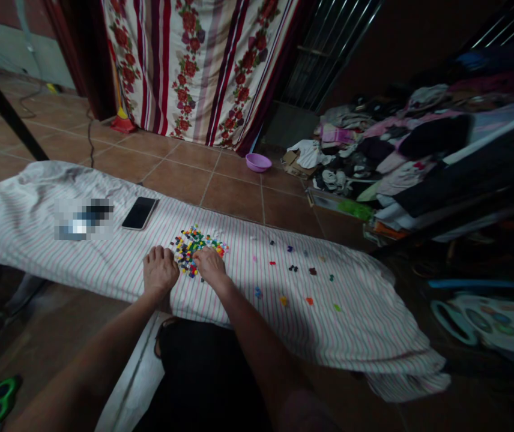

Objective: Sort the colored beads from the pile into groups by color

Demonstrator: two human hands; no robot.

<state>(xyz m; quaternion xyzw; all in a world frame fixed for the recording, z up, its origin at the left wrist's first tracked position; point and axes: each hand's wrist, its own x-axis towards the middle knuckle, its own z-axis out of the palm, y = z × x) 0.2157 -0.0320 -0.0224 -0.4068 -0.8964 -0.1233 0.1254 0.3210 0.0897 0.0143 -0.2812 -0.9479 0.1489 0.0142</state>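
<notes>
A mixed pile of small coloured pieces [189, 240], too small to name, lies on the striped cloth [117, 270]. My right hand [211, 265] is at the pile's right side with its fingertips pinched together among the pieces; whatever they hold is hidden. Just left of the pile, my left hand [160, 270] rests flat on the cloth, fingers stretched out and holding nothing. To the right, small groups sorted by colour sit in rough rows, among them a blue group [257, 292], a yellow group [283, 300], an orange group [310, 300] and a brown group [313, 271].
A phone [140, 213] lies left of the pile, with a blurred-out item beyond it. On the tiled floor stand a purple basin [258, 162] and a heap of clothes [374, 144]. A floral curtain [203, 72] hangs behind. A pale blue-edged plastic object [495, 321] is at right.
</notes>
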